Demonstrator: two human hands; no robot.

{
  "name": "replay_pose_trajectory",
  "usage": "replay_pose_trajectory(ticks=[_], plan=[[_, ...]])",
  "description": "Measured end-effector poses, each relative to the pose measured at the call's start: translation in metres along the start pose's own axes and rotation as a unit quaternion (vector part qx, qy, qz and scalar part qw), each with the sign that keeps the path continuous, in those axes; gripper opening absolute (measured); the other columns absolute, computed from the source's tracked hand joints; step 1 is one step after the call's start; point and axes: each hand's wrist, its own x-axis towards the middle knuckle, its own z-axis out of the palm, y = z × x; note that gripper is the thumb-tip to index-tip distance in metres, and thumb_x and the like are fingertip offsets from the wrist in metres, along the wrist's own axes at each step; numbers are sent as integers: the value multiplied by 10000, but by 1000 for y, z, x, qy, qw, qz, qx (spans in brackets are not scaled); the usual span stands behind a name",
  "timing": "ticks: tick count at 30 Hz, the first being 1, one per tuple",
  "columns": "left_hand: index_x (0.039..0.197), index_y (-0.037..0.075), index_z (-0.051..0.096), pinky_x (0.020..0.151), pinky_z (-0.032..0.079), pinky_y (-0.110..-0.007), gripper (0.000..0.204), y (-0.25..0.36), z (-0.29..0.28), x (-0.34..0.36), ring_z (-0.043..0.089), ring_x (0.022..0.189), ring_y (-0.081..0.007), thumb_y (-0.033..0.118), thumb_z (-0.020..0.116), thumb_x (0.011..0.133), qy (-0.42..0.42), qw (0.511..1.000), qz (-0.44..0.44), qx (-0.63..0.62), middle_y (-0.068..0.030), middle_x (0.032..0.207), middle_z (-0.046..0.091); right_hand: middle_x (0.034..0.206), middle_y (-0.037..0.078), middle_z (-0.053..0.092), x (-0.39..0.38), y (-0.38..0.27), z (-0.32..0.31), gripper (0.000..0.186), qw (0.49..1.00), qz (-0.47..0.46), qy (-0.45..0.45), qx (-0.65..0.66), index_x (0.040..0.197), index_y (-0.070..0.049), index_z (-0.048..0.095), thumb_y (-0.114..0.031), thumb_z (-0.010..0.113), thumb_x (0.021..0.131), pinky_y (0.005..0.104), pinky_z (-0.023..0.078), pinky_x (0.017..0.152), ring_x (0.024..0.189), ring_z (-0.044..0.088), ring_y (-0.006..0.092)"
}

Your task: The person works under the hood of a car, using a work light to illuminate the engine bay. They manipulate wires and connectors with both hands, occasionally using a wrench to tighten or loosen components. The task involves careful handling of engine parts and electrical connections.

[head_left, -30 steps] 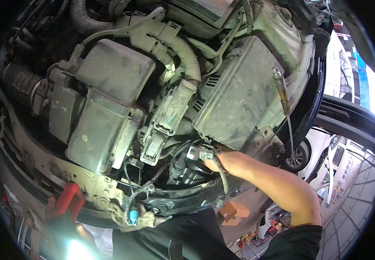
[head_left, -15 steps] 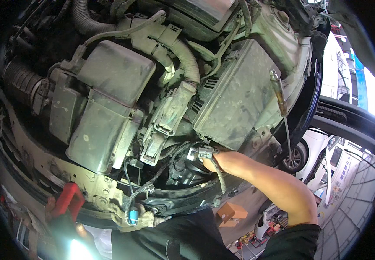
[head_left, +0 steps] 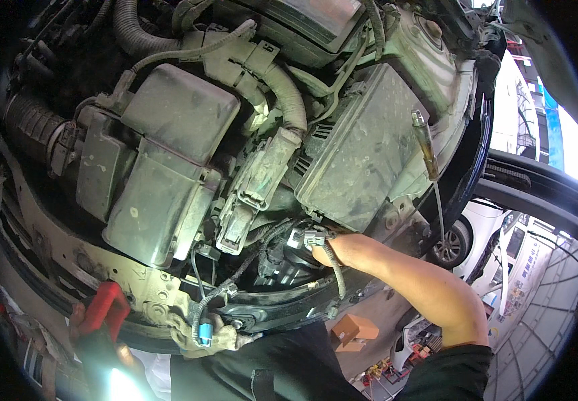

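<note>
My left hand (head_left: 124, 354) is closed around a red and black work light (head_left: 105, 304), which glows at the lower left. My right hand (head_left: 329, 248) reaches into the engine bay below a large dark box (head_left: 355, 154), its fingers hidden behind a grey connector (head_left: 314, 235) and wiring. A corrugated loom hangs from that connector over the hand. To the left are a dusty reservoir-like housing (head_left: 148, 200) and a long bracket with connector fittings (head_left: 255, 187). A blue connector (head_left: 205, 334) hangs on wires by the front panel (head_left: 155, 287).
A slim metal-tipped tool with a thin tube (head_left: 426, 150) stands at the dark box's right side. Corrugated hoses (head_left: 28, 120) run at left. Beyond the fender are a white car (head_left: 482, 227), a lift arm (head_left: 536, 180), cardboard boxes (head_left: 355, 327) and red items on the floor.
My right forearm has shifted slightly left, with the hand still in the same gap, and the loom hanging over it has moved a little left. The view has shifted very slightly.
</note>
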Motion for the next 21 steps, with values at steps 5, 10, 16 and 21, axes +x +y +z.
replay_pose_trajectory(ticks=[5, 10, 16, 21], plan=[[1355, -61, 445, 1028, 401, -485, 765, -4, 14, -3, 473, 1248, -406, 581, 390, 945, 61, 996, -8, -56, -271, 1335, 471, 1094, 134, 689, 5, 3, 3, 349, 994, -14, 15, 107, 1111, 27, 677, -237, 496, 971, 416, 495, 910, 996, 641, 242], [1374, -53, 428, 1032, 395, -490, 782, -2, 6, -3, 448, 1273, -401, 595, 386, 937, 0, 999, -22, -24, -273, 1365, 439, 940, 117, 662, 1, 0, 5, 304, 876, 162, 48, 452, 1013, -12, 676, -238, 479, 961, 375, 490, 799, 843, 605, 221], [1377, -56, 412, 1042, 384, -491, 798, 0, 7, -5, 417, 1291, -392, 601, 394, 925, 8, 998, -46, -49, -256, 1381, 415, 757, 96, 628, -19, -1, -11, 270, 292, 345, 159, 878, 886, -51, 669, -236, 477, 933, 342, 481, 661, 666, 568, 206], [1437, -56, 314, 1044, 392, -463, 835, -17, 14, -8, 416, 1301, -372, 592, 416, 919, -25, 996, -18, -80, -244, 1400, 393, 691, 103, 625, -45, 1, -21, 224, 393, 324, 196, 838, 756, -54, 641, -221, 537, 862, 397, 474, 573, 595, 590, 267]])
